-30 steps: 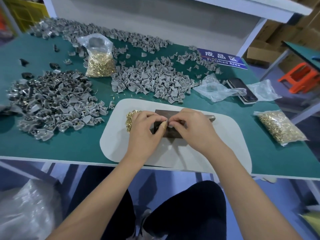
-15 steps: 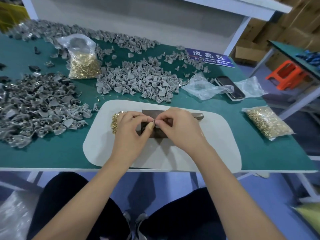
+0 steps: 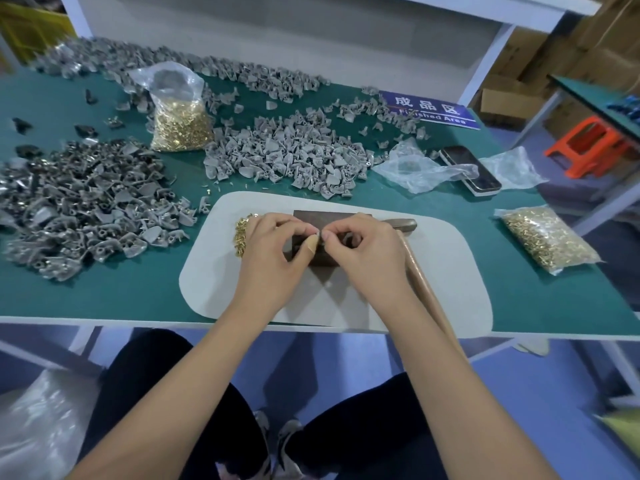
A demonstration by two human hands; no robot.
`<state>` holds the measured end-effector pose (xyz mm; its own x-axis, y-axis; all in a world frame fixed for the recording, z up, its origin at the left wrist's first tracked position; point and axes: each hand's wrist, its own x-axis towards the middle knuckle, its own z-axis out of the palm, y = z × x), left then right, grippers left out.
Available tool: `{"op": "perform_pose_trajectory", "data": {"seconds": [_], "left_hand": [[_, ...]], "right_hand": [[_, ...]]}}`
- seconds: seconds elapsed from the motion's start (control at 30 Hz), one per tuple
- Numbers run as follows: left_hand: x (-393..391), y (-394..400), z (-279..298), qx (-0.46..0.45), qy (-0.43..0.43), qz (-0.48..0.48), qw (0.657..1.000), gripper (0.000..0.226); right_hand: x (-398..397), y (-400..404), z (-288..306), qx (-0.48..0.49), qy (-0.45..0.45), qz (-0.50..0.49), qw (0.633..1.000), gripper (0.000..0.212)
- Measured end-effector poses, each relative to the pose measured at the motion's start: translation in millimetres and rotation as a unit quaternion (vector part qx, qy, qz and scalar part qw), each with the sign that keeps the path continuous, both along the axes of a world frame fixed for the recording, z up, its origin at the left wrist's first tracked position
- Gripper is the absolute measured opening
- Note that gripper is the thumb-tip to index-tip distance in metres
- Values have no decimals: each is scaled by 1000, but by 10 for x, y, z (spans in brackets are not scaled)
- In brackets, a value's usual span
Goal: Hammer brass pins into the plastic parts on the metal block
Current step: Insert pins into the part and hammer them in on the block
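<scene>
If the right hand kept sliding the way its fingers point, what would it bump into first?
The right hand points left across the metal block, so it would first meet the left hand; their fingertips already look as good as touching. Beyond lies the loose brass pins.

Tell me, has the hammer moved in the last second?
No. The hammer lies beside the metal block, its head just right of the block as before; only the camera shifted.
</scene>
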<state>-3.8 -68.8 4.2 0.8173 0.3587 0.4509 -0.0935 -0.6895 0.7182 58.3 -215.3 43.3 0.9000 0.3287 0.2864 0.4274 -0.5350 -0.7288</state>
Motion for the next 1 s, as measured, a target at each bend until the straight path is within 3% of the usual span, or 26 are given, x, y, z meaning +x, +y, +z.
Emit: {"op": "perform_pose_trajectory", "data": {"seconds": [0.4,0.73,1.0], "left_hand": [[10,-7,6,-10,-9,-7,1000,10],[10,-9,2,-30,-4,-13,999,10],[26,7,10,-52,4,-9,999,11]], "right_hand": [[68,-105,71,10,49,67,997,12],[119,-80,57,-21,75,47,996,8],[267,-51,28,10,123,62,990,4]]}}
